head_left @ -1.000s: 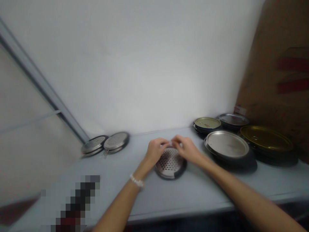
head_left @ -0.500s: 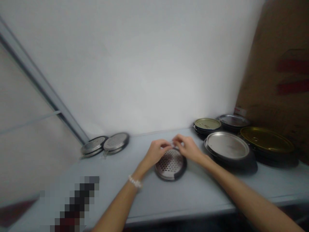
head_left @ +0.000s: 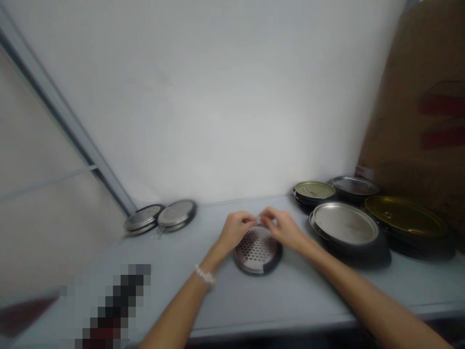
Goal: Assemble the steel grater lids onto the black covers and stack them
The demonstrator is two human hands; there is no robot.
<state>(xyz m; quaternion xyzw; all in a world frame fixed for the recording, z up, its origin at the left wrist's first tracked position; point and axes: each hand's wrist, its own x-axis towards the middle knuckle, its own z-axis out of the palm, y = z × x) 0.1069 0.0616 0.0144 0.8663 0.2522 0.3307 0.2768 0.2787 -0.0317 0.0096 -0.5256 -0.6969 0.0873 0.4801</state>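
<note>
A round perforated metal strainer (head_left: 257, 250) with a dark rim lies flat on the pale table (head_left: 290, 295), right in front of me. My left hand (head_left: 236, 230) and my right hand (head_left: 281, 228) meet over its far rim. Their fingertips pinch a small, bright metal clip (head_left: 259, 221) there, mostly hidden by the fingers. A beaded bracelet (head_left: 205, 274) circles my left wrist.
Two similar perforated discs (head_left: 160, 216) lie at the back left. Stacks of metal can lids (head_left: 345, 228) stand to the right, against a brown cardboard sheet (head_left: 410, 111). A pixelated dark object (head_left: 112, 305) sits at the near left.
The whole scene sits slightly lower in the view, as my head has shifted. Both hands stay pinched at the strainer's far rim, and the strainer has not visibly moved on the table.
</note>
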